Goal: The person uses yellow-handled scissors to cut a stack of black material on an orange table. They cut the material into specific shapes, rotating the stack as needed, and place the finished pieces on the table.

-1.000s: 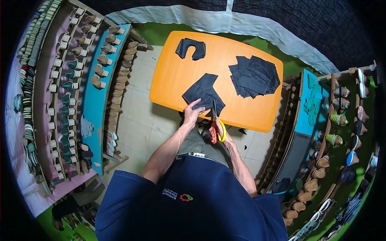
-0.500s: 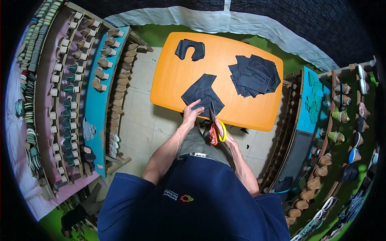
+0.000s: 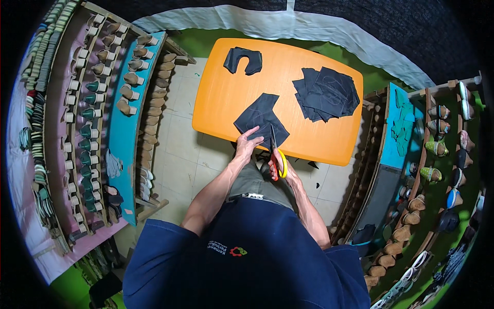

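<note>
Smooth plastic-looking orange bench [image 3: 216, 98], matt black cloth [image 3: 259, 111] on it, scissors [image 3: 274, 142] with metal blades [image 3: 273, 134] and smooth plastic handles [image 3: 283, 165] at the bench's near edge, smooth floor tiles [image 3: 177, 147] left of the bench, wrinkled white cloth curtain [image 3: 226, 22] beyond it

black cloth [image 3: 257, 112]: angular, flat, at orange table's [image 3: 321, 141] near edge | scissors [image 3: 283, 162]: red-and-yellow handles, blades at cloth

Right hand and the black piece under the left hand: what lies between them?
In the head view, the scissors lie between: the right hand holds their red and yellow handles, and the blades reach the black piece.
</note>
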Demonstrator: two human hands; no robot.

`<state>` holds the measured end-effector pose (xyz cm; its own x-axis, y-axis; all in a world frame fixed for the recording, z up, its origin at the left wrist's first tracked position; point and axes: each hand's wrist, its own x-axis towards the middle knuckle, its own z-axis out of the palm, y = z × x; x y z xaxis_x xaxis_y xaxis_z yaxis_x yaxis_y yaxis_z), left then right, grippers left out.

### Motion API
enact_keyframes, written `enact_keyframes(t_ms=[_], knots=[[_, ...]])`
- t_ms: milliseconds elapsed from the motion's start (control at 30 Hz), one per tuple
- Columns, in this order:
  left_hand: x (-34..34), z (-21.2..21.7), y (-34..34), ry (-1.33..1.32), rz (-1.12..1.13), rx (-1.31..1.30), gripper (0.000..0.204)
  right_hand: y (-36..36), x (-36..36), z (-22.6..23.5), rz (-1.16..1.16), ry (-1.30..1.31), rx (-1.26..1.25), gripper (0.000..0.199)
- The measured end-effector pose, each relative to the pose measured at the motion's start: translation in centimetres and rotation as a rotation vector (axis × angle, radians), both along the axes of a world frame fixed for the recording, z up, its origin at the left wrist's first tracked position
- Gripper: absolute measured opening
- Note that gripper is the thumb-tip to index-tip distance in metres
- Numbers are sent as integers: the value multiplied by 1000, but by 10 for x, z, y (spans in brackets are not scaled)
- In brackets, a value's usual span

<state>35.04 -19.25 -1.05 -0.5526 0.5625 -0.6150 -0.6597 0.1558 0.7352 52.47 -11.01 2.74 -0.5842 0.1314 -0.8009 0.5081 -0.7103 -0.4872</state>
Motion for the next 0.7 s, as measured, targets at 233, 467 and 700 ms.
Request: enact_keyframes(t_ms=[233,467,700], knots=[[7,1,2,7,49,13,56,-4,2,-8,-44,-21,-7,74],[17,-3,5,26,85,1,54,-10,0,4,-120,-9,28,73],[29,-1,9,1,151,25,55,-11,-1,12,-141,-18,67,69]])
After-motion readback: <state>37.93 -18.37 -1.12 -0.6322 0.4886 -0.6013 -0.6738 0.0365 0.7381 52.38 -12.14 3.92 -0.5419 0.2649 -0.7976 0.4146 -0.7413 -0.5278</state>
